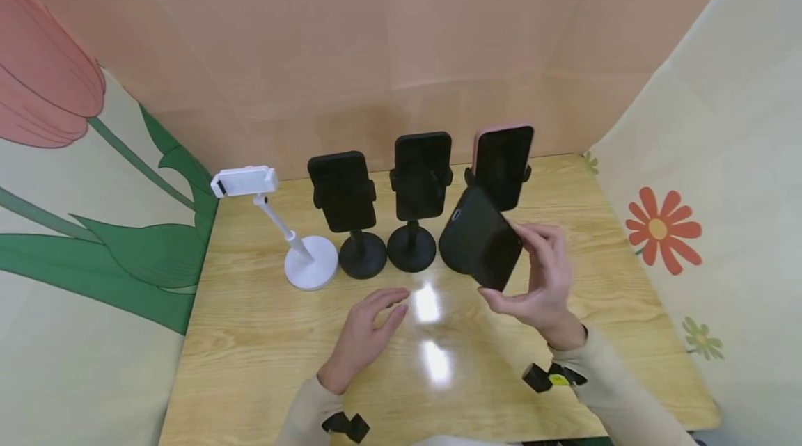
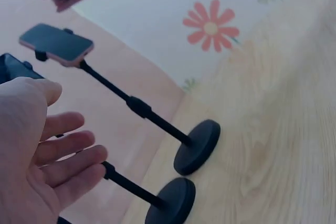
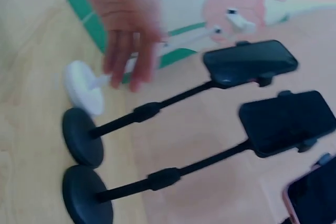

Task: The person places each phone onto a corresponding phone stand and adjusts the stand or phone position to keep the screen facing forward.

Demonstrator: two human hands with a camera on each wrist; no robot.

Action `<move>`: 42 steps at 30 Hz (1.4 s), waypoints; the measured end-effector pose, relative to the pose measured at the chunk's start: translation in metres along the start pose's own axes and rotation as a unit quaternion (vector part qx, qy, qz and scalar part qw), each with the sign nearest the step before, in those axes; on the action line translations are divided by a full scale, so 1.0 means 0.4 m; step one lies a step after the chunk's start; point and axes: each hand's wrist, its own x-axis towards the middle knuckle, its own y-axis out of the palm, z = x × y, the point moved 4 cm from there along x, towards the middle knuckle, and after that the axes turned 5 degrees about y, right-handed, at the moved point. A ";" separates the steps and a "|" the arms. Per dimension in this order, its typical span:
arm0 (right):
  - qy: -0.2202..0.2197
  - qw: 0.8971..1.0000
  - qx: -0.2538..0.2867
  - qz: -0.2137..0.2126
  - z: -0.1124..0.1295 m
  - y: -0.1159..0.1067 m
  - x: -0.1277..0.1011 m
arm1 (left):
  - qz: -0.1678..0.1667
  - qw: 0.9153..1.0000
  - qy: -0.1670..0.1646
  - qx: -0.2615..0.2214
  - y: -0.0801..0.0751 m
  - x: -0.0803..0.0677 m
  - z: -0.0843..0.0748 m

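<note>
My right hand (image 1: pixel 541 279) pinches a black phone (image 1: pixel 485 241) by its edges, thumb at the lower corner and fingers along the right side. The phone is tilted in the air and overlaps the base of the rightmost black stand in the head view. Over the table my left hand (image 1: pixel 366 331) holds nothing, its fingers relaxed. Behind the hands, black stands carry a pink-edged phone (image 1: pixel 504 161), a black phone (image 1: pixel 422 174) in the middle and another black phone (image 1: pixel 342 192) farther left. A white phone stand (image 1: pixel 311 263) at the left end has a bare clamp.
The stands line up along the back of the wooden table (image 1: pixel 250 362), in front of a pinkish cloth backdrop (image 1: pixel 351 35). Flower-printed cloth (image 1: pixel 739 154) hangs on both sides. Each wrist wears a small black camera.
</note>
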 end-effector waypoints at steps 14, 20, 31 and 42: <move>-0.141 0.967 -0.096 0.190 -0.015 0.049 -0.119 | 0.075 0.969 -0.144 -0.187 -0.016 0.014 0.002; -0.154 0.949 -0.116 0.250 -0.048 0.058 -0.176 | 0.114 0.906 -0.193 -0.359 -0.015 0.022 -0.012; -0.226 0.899 -0.160 0.339 -0.048 0.073 -0.200 | 0.252 0.776 -0.260 -0.517 -0.022 0.006 -0.016; -0.221 0.877 -0.184 0.385 -0.054 0.071 -0.199 | 0.256 0.761 -0.266 -0.533 -0.020 -0.006 0.010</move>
